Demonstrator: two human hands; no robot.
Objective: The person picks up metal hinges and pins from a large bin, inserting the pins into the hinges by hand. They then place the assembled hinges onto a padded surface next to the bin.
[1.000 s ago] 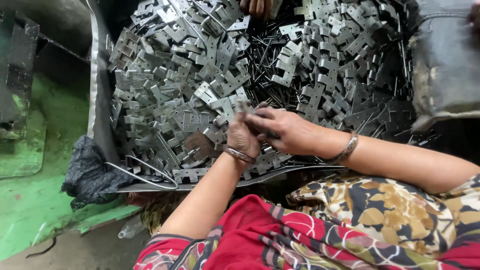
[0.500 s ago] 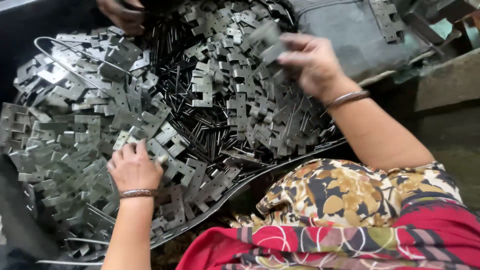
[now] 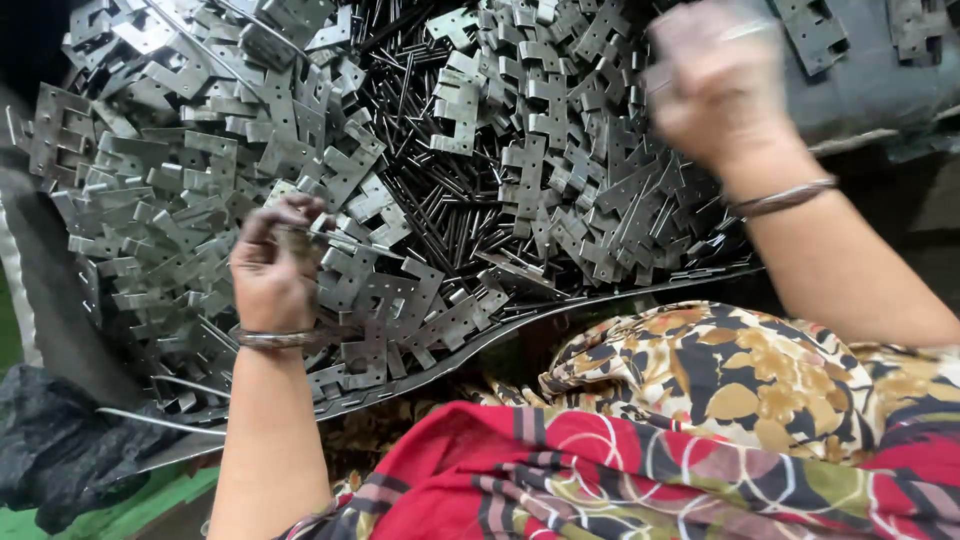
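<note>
While the left hand (image 3: 272,268) pinches a hinge leaf (image 3: 300,240) over the heaped metal tray (image 3: 520,320), the blurred right hand (image 3: 715,85) hovers apart beyond the pile of pins (image 3: 430,190), its grip unreadable.

No packages, labels, signs or screens are visible.

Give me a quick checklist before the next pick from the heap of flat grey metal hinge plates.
1. Left hand closed on something at the heap of flat grey metal hinge plates: ok.
2. What it grips: cannot tell.
3. Right hand raised and blurred, contents: cannot tell.
4. Thin dark metal pins exposed in the middle: ok.
5. Plates contained by the curved metal tray rim: ok.
</note>
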